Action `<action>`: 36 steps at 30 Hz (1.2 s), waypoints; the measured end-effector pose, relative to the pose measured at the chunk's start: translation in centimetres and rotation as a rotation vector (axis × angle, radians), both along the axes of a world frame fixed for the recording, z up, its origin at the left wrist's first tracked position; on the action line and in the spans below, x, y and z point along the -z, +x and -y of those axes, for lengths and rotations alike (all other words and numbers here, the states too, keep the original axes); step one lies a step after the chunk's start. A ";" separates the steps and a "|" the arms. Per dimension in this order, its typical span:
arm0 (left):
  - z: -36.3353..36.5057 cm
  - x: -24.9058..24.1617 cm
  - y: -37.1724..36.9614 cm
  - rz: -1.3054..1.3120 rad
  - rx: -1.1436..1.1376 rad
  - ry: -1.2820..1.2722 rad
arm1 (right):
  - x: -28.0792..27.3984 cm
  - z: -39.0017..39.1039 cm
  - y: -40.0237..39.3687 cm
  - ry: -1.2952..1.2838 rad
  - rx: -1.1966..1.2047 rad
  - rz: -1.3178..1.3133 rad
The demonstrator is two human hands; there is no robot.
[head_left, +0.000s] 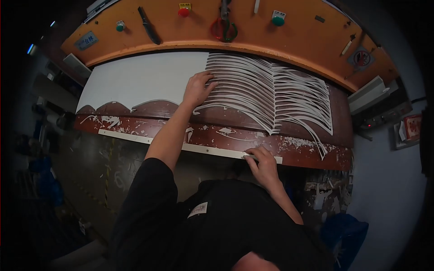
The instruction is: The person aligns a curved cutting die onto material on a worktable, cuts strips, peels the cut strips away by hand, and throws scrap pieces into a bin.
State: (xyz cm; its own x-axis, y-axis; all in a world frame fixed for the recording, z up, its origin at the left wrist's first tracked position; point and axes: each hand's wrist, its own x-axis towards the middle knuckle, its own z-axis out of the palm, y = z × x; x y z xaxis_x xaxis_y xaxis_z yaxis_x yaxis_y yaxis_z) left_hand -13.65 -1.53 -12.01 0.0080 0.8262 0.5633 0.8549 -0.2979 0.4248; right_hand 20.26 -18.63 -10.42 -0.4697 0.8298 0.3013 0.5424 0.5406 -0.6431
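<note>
My left hand (199, 88) lies with its fingers apart where the smooth white sheet (149, 77) meets the cut white strips (239, 90). Its fingertips touch the left ends of the strips. The strips curve rightward in a stacked fan to a seam, and a second, looser bunch of strips (300, 95) continues beyond it. My right hand (263, 165) rests at the white rail (208, 150) along the front edge, with thumb and fingers closed together. A small greyish piece shows at those fingertips; I cannot tell what it is.
White scraps (296, 143) litter the reddish-brown table (339, 156). The orange panel (253, 27) behind carries a knife (149, 27), red-and-green-handled scissors (224, 29), a red button (183, 11) and green buttons (278, 19). A blue bag (346, 230) stands at lower right.
</note>
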 end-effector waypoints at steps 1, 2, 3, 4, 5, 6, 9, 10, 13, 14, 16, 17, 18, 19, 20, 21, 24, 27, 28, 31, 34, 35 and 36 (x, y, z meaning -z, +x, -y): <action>0.2 -0.3 0.0 0.022 0.011 -0.014 | -0.2 -0.1 -0.1 -0.015 0.014 0.008; 0.2 -0.4 -0.1 0.049 0.020 -0.036 | -0.6 -0.4 -0.2 -0.041 0.005 0.032; -0.1 0.1 -0.2 0.061 0.017 -0.017 | -1.0 -0.6 -0.3 -0.067 -0.002 0.057; 0.0 0.0 -0.1 0.073 0.010 -0.010 | -1.5 -1.1 -0.4 -0.092 -0.010 0.082; 0.2 -0.1 0.0 0.082 0.006 -0.002 | -1.9 -1.9 -0.6 -0.112 -0.028 0.054; 0.2 0.0 0.0 0.089 0.006 0.005 | -2.3 -2.9 -0.8 -0.159 -0.063 0.086; 0.1 0.3 -0.3 0.095 -0.008 -0.023 | -3.6 -6.2 -1.5 -0.262 -0.138 0.089; 0.0 0.2 0.0 0.097 -0.005 -0.031 | -5.2 -7.5 -2.4 -0.415 -0.055 0.094; 0.0 0.3 0.1 0.106 -0.006 -0.073 | -5.4 -15.9 -3.9 -0.055 0.063 -0.006; -0.1 0.2 0.1 0.097 -0.009 -0.067 | -5.5 -19.2 -4.8 -0.019 0.125 -0.074; -0.1 -0.1 0.0 0.109 -0.004 -0.083 | -5.7 -26.2 -6.4 0.073 0.218 -0.033; 0.0 -0.1 -0.1 0.113 -0.005 -0.097 | -5.1 -29.8 -7.0 0.146 0.252 0.024; 0.0 -0.1 -0.1 0.121 -0.002 -0.098 | -5.1 -32.7 -7.9 0.188 0.272 0.067; 0.0 -0.1 -0.2 0.130 -0.002 -0.100 | -5.1 -35.4 -8.8 0.230 0.289 0.109; 0.0 -0.1 -0.2 0.139 -0.004 -0.101 | -4.5 -38.2 -9.5 0.278 0.306 0.181; 0.1 -0.4 -0.1 0.149 -0.012 -0.120 | -3.4 -41.2 -10.0 0.323 0.320 0.252; 0.1 -0.7 -0.2 0.165 -0.009 -0.130 | -1.7 -45.7 -11.7 0.272 0.354 0.393; 0.1 -0.8 -0.1 0.161 -0.013 -0.136 | -0.1 -47.3 -12.1 0.198 0.318 0.389; 0.1 -0.8 -0.1 0.157 -0.011 -0.139 | 0.4 -47.2 -11.9 0.208 0.318 0.351; 0.1 -0.9 -0.1 0.156 -0.008 -0.150 | 0.0 -45.7 -11.3 0.267 0.301 0.238; 0.0 -0.7 0.0 0.167 -0.005 -0.132 | -3.6 -42.5 -10.6 0.358 0.297 0.119; 0.1 -0.5 0.0 0.174 -0.004 -0.126 | -5.0 -40.7 -10.1 0.385 0.304 0.080; 0.1 -0.4 -0.2 0.182 -0.002 -0.120 | -6.2 -39.1 -9.5 0.320 0.313 0.060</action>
State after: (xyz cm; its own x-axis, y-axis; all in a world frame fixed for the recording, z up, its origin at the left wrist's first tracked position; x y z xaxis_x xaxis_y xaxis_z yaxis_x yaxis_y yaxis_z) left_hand -13.84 -1.60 -11.61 -0.0862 0.8872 0.4532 0.7616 -0.2345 0.6041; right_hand 10.81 20.49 -4.23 -0.2353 0.8043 0.5456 0.7425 0.5110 -0.4331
